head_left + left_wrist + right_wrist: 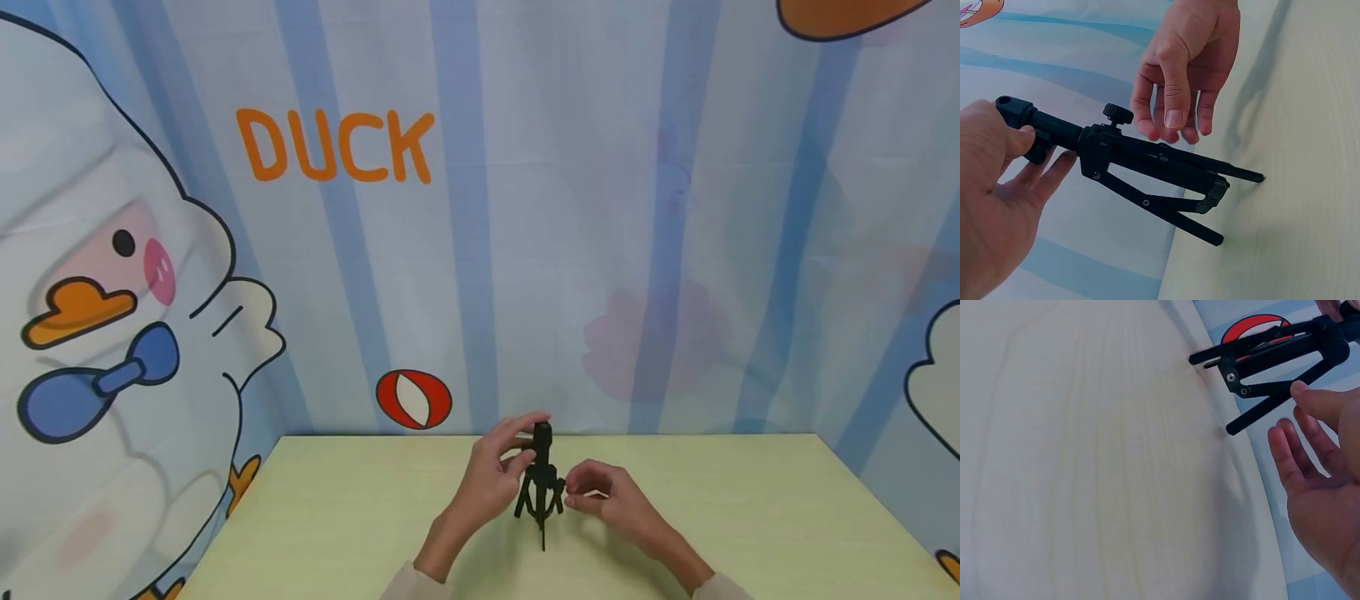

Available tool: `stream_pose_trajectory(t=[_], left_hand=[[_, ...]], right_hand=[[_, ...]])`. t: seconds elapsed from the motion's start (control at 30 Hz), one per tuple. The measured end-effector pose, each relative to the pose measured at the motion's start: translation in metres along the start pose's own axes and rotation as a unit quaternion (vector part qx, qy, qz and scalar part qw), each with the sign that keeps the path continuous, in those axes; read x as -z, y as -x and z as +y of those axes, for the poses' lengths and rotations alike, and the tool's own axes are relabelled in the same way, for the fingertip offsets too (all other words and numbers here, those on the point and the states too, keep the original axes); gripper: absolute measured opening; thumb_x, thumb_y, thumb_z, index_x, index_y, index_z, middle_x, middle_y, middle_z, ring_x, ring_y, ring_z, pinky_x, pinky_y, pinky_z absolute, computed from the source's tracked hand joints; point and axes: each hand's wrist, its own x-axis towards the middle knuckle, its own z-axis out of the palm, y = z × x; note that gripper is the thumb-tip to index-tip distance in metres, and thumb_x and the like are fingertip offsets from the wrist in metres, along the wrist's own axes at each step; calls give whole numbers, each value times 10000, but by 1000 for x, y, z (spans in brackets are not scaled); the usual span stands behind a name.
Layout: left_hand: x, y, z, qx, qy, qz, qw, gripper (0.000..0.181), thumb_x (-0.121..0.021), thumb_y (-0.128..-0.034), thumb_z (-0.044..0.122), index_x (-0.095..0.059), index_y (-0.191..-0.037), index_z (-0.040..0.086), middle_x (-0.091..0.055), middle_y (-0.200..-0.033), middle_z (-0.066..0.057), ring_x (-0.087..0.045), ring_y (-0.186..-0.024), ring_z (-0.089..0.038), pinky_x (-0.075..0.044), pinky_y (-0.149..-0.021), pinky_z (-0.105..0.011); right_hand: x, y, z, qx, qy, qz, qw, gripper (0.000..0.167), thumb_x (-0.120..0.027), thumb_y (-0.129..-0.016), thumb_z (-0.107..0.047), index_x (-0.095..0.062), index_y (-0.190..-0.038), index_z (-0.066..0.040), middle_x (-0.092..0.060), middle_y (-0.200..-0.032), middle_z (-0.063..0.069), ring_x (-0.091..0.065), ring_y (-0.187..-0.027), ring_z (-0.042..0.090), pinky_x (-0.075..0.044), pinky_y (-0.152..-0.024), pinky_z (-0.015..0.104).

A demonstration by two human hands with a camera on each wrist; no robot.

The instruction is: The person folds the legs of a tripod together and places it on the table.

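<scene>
A small black tripod (542, 477) stands upright on the table, its legs partly spread. My left hand (491, 475) holds the tripod's head between thumb and fingers. In the left wrist view, a ridged knob (1118, 114) sticks out from the collar above the legs. My right hand (611, 497) is just to the right of the tripod, fingers loosely bent and holding nothing. In the left wrist view a gap shows between that right hand (1188, 69) and the knob. The right wrist view shows the tripod's legs (1260, 412) close by the right thumb; contact there cannot be told.
The pale wooden table (360, 508) reaches back to a hanging cloth (540, 208) printed with blue stripes, ducks and the word DUCK. Shadows of the hands and tripod fall on the tabletop.
</scene>
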Motion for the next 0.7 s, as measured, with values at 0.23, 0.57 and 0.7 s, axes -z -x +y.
stream_pose_trajectory(t=[0.23, 0.57, 0.7], left_hand=[[3, -2, -2, -390, -315, 93, 9987, 538, -613, -991, -101, -650, -1413, 232, -671, -1299, 65, -628, -1168, -190, -565, -985, -356], [6, -3, 0, -736, -1152, 287, 9902, 561, -648, -959, -107, -681, -1390, 251, -720, -1236, 77, -652, -1085, -154, -567, -902, -348], [5, -2, 2, -961, -1394, 335, 9850, 501, -678, -972, 16, -669, -1414, 252, -719, -1264, 84, -622, -1024, -171, -528, -816, -336]], right_hand=[[0, -1, 2, -82, -202, -424, 9989, 240, -668, -1007, -40, -667, -1245, -11, -666, -1236, 197, -640, -1182, 350, -572, -944, 316], [-3, -2, 2, -208, -688, -841, 9939, 271, -623, -1031, -48, -669, -1286, 34, -684, -1248, 199, -673, -1129, 238, -569, -940, 346], [-2, -1, 5, -248, -806, -923, 9922, 276, -618, -1038, -60, -670, -1292, 38, -689, -1249, 182, -673, -1136, 217, -561, -954, 328]])
